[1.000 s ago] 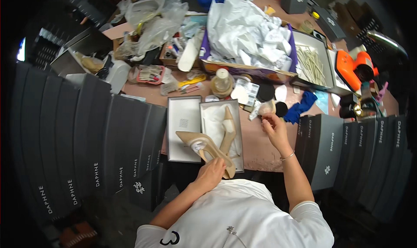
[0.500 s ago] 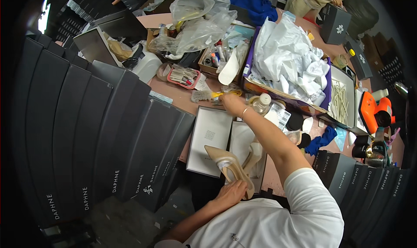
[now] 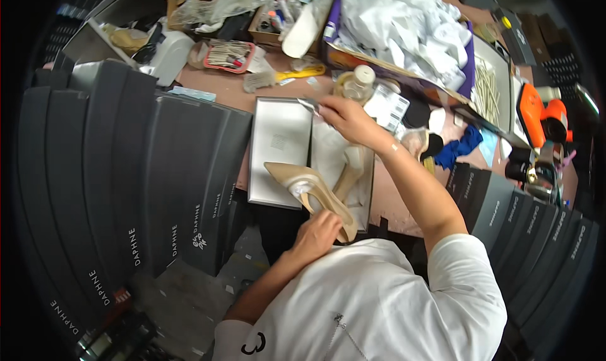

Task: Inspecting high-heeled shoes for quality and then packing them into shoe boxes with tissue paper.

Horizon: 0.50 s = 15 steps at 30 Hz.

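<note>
My left hand [image 3: 317,233] grips a beige pointed-toe shoe [image 3: 303,179] by its heel end, close to my shirt. White stuffing shows inside the shoe. Its mate, another beige shoe [image 3: 351,173], lies in the open shoe box [image 3: 366,209] on pale paper. Beside that box, to the left, is the grey-white box lid [image 3: 278,156]. Above the far end of the box, my right hand [image 3: 346,118] pinches a small slim metal tool [image 3: 309,104]; its exact kind is too small to tell.
Stacked dark shoe boxes [image 3: 183,165] rise at left, more boxes [image 3: 499,203] at right. Behind the lid lie a yellow-handled brush [image 3: 300,74] and a pink basket of sticks [image 3: 228,56]. A glass bottle [image 3: 361,83], a purple carton of white paper [image 3: 404,32] and an orange tool [image 3: 531,114] stand beyond.
My right hand has drawn back from beside the brush to above the box, bringing the small metal tool along. The left hand still holds the shoe. The whole view has shifted.
</note>
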{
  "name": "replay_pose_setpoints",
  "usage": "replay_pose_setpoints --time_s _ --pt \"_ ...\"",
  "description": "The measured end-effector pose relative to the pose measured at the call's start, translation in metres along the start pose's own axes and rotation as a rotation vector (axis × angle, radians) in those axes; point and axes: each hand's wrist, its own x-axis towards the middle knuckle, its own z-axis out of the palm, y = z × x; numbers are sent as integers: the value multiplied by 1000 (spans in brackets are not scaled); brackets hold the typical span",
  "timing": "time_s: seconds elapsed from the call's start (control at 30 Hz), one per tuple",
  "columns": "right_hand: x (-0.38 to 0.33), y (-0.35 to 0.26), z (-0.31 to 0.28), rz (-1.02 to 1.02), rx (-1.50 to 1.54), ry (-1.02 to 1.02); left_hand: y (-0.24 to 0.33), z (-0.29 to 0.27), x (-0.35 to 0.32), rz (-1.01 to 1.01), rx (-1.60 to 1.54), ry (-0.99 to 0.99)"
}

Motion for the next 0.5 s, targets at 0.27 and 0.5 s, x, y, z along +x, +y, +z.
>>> replay_pose_setpoints --time_s 0.27,0.5 --pt "-245 4 38 649 650 134 3 -6 5 -87 -169 -54" --pt "-250 -32 45 510 198 23 2 -7 7 -204 -158 -165"
